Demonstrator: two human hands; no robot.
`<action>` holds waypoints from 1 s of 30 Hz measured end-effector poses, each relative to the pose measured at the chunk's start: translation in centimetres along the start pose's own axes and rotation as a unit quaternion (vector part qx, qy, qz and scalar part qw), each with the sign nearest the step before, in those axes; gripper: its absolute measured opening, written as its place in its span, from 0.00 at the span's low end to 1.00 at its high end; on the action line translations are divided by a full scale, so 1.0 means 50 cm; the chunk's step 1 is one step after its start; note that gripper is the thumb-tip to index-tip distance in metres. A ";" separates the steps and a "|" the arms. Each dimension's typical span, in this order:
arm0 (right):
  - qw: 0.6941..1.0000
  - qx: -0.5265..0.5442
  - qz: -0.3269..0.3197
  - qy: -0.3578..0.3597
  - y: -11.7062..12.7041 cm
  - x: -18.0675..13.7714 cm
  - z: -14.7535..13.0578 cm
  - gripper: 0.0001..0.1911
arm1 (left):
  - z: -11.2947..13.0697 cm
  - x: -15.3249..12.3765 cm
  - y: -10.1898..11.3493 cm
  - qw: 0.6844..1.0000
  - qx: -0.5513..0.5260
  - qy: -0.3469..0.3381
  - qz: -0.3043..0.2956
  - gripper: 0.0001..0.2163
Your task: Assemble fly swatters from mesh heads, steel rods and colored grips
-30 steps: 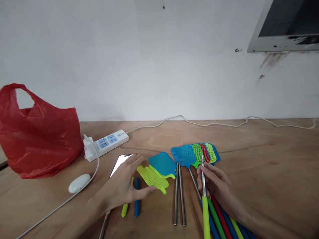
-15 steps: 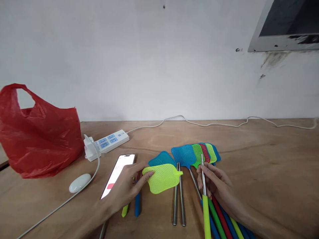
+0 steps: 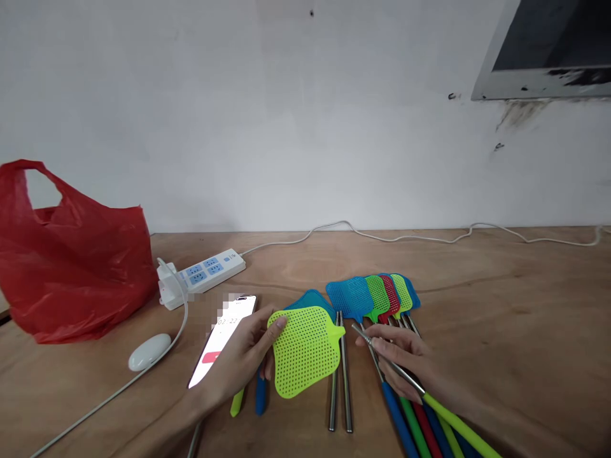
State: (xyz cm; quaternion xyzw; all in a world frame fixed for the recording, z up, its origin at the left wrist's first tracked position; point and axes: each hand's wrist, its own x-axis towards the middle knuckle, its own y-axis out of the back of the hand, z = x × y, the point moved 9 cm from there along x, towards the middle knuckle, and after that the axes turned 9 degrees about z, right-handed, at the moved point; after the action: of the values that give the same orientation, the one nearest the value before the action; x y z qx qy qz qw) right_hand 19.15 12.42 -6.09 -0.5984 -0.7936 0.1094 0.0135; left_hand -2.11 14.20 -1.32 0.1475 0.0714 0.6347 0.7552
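My left hand [image 3: 243,359] pinches a loose yellow-green swatter head [image 3: 305,350] and holds it tilted up above the wooden table [image 3: 501,318]. My right hand [image 3: 401,359] grips a metal rod with a yellow-green handle [image 3: 429,399], its tip pointing left toward the head's neck, a short gap between them. A teal swatter head [image 3: 310,300] lies behind the lifted one. Two bare metal rods [image 3: 340,375] lie side by side between my hands. A fan of finished swatters [image 3: 377,294] lies to the right, handles running under my right hand. Yellow and blue grips [image 3: 248,399] lie under my left hand.
A lit phone [image 3: 222,340] lies left of my left hand. A white power strip [image 3: 203,275], a white mouse-like device [image 3: 149,351] and its cable sit further left. A red plastic bag [image 3: 71,267] stands at the far left. A white cord [image 3: 429,236] runs along the wall.
My left hand picked the yellow-green head off the table and turned it upright. My right hand swung its rod from pointing away to pointing left at the head.
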 end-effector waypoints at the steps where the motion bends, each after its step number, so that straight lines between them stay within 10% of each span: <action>1: 1.000 -0.002 -0.010 -0.003 -0.002 -0.002 0.005 0.22 | 0.000 -0.001 -0.002 1.000 0.000 0.000 -0.002 0.20; 30: 0.997 -0.012 -0.057 -0.059 -0.012 -0.020 0.017 0.25 | -0.001 -0.010 -0.021 0.999 -0.031 0.002 -0.039 0.19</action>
State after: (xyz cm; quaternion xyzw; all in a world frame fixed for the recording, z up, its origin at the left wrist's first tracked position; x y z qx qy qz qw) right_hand 18.75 11.15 -6.71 -0.5450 -0.8269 0.1342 -0.0340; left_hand -1.21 13.55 -1.74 0.1195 0.0590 0.6068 0.7836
